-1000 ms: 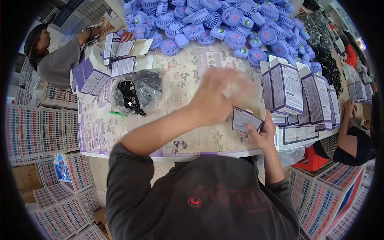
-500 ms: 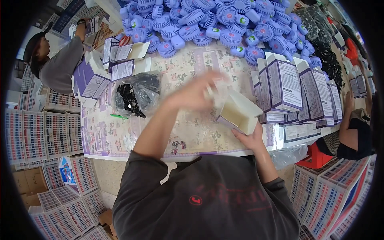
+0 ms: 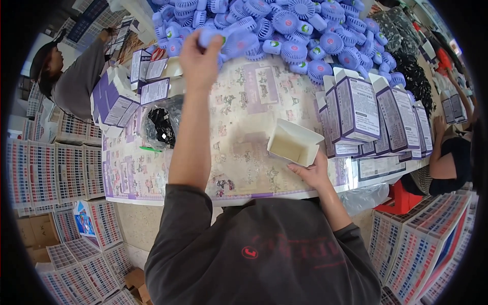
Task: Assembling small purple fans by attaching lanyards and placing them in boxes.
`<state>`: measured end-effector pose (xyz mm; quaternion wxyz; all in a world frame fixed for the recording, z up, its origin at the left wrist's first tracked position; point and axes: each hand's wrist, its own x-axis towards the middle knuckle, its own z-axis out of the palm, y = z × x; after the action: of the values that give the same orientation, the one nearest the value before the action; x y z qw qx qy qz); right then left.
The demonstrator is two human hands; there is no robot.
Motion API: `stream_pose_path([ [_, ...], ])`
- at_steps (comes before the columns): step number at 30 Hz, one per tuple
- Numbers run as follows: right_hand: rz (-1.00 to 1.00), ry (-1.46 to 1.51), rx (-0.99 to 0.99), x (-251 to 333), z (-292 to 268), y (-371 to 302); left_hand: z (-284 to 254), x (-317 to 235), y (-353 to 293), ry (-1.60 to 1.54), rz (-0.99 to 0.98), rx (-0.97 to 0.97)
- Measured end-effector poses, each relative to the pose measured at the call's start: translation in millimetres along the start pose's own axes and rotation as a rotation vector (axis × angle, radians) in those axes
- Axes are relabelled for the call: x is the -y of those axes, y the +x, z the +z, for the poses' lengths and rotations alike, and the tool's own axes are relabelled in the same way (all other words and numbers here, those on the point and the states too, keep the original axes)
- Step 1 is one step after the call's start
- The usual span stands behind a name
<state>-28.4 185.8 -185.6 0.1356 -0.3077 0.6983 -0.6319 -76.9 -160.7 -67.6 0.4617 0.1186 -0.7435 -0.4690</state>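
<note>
- The left hand [image 3: 199, 58] is stretched far forward, arm nearly straight, to the pile of fans [image 3: 284, 23] at the counter's far edge; its fingers are closed around one blue fan [image 3: 223, 40], lifted at the pile's near side.
- The right hand [image 3: 312, 173] stays close to the body at the counter's near edge, elbow bent, fingers spread on the near side of an open box [image 3: 294, 143] and steadying it; the box lies tilted with its empty pale inside showing.
- The two hands are well apart, one at the far edge and one at the near.
- Fans in the pile: too many and too overlapped to count, several dozen at least.
- Upright closed purple-and-white boxes [image 3: 373, 114] stand in a row along the counter's right edge, about six that can be told apart.
- A clear bag [image 3: 161, 124] of black items lies toward the left side of the counter [image 3: 244, 101].
- More boxes [image 3: 114, 99], some open, sit at the far left corner, where another person [image 3: 76, 76] bends over them.
</note>
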Motion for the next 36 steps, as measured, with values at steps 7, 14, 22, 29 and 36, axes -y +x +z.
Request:
stream_pose_path([
  [7, 0.051, 0.066, 0.041, 7, 6, 4, -29, -135, -71, -0.361, 0.465, 0.768],
  [14, 0.075, 0.049, -0.037, -5, 0, -5, -53, -105, -96, 0.092, 0.450, 0.563],
  [22, 0.169, 0.068, 0.006, -9, -1, -5, -207, 7, -139, 0.914, -0.290, 0.332],
  [29, 0.080, 0.049, -0.064, -11, 6, -2, -210, -8, -122, 0.761, -0.393, 0.428],
  [36, 0.034, 0.022, -0.114, -11, 10, -3, -144, -55, -103, 0.231, -0.381, 0.283],
])
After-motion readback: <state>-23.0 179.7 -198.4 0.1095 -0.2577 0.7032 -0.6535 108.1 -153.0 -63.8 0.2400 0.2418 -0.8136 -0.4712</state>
